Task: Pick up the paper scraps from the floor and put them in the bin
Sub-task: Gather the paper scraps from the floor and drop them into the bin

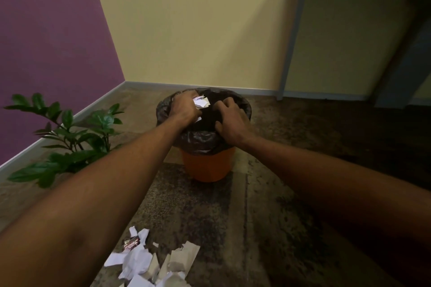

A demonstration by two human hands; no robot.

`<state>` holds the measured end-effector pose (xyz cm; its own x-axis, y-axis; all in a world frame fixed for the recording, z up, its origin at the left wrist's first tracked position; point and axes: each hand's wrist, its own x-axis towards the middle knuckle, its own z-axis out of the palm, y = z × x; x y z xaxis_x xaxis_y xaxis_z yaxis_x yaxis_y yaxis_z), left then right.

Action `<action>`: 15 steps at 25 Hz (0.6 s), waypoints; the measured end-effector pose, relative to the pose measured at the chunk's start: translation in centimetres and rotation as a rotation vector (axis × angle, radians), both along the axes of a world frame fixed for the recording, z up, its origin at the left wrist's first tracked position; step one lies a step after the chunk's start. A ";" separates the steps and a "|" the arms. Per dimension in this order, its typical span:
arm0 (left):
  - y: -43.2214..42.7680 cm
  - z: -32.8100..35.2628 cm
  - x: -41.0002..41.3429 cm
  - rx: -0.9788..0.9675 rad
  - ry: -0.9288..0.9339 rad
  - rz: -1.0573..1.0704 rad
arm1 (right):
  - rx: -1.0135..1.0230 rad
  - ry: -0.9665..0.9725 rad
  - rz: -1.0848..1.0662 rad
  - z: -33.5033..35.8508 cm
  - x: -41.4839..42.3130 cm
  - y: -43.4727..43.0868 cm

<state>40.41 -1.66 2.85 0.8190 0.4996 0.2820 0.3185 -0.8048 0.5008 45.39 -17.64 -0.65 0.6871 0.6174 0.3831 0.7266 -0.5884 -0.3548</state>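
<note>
Left hand (184, 108): you grip white scraps (201, 102) over the bin (207, 168);
Right hand (229, 121): your fingers loosely bent, holding nothing;
Floor (256, 216): more scraps (149, 263) near you

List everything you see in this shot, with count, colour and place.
bin: one, orange, on the floor, centre.
bin liner: one, black, folded over the bin's rim.
floor scraps: a pile, white, bottom centre.
held scraps: a few, white, above the bin.
wrapper: one, red and white, at the pile's edge.
plant: one, green, left.
left hand: grips the held scraps.
right hand: fingers curled, over the bin's mouth.
</note>
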 end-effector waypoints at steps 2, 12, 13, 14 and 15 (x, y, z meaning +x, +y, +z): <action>0.2 -0.4 0.4 0.003 0.018 -0.010 | -0.009 -0.009 0.001 0.0 -0.1 -0.2; 1.4 -0.7 -3.9 0.236 -0.153 -0.019 | 0.025 -0.219 0.043 2.1 -3.2 1.4; 1.9 -0.9 -5.1 0.297 -0.175 -0.030 | 0.024 -0.256 0.058 2.2 -4.0 1.8; 2.4 -1.2 -6.3 0.348 -0.185 -0.047 | 0.021 -0.295 0.077 2.2 -4.7 2.1; 3.0 -1.4 -7.7 0.388 -0.182 -0.063 | 0.013 -0.332 0.105 2.1 -5.6 2.6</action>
